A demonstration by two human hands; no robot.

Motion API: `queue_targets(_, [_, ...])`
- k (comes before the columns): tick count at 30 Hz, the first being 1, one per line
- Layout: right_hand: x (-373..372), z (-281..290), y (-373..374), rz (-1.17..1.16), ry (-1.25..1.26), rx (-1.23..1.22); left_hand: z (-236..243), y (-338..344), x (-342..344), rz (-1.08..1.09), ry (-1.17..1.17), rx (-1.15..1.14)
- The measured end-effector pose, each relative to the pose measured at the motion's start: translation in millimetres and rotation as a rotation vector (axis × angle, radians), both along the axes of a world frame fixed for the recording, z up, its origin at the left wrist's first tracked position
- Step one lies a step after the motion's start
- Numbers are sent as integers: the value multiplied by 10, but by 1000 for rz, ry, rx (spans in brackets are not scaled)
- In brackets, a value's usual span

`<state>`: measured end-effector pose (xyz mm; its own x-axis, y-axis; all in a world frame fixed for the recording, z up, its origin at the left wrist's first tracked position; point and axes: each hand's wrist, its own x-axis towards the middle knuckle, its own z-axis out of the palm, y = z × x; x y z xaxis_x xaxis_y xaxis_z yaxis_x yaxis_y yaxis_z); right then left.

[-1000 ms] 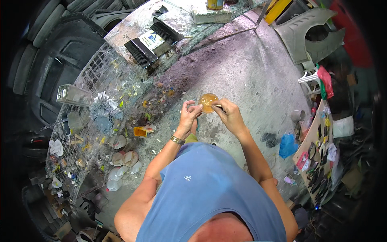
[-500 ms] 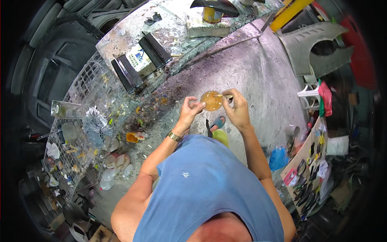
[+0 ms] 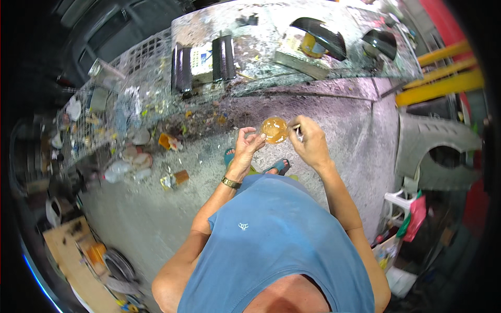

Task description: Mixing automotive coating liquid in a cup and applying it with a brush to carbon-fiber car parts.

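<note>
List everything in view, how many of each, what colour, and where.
Round cup: one, amber contents, centre
Small item: one, pale, in right hand
Workbench: one, stained grey-white, top
Strips: two, black, on bench, left
Box: one, mostly white, between strips
Curved parts: two, black, on bench, right
Can: one, yellow, under one curved part
Bars: about three, yellow, upper right
Panel: one, grey, far right
Stool-like frame: one, white, lower right
Litter: uncountable, mixed colours, left
Shirt: one, blue, bottom
Sandals: two, teal, below cup
Watch: one, gold-toned, near centre
Left hand: one, bare, holding cup
Right hand: one, bare, beside cup
</note>
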<state>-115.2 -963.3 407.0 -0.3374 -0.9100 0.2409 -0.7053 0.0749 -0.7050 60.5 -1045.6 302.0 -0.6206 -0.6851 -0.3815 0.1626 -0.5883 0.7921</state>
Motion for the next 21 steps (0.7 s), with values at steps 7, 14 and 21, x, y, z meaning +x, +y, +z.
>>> queue_targets(7, [-37,-35,-218,259,-56,7,95,181,32,231,-53,62])
queue_targets(14, [126,-56,-524,443,-25,10,46,96,206,332,-78,53])
queue_targets(21, [298,-15,-935,455,-98,-51,161,-57,356,456,-67,14])
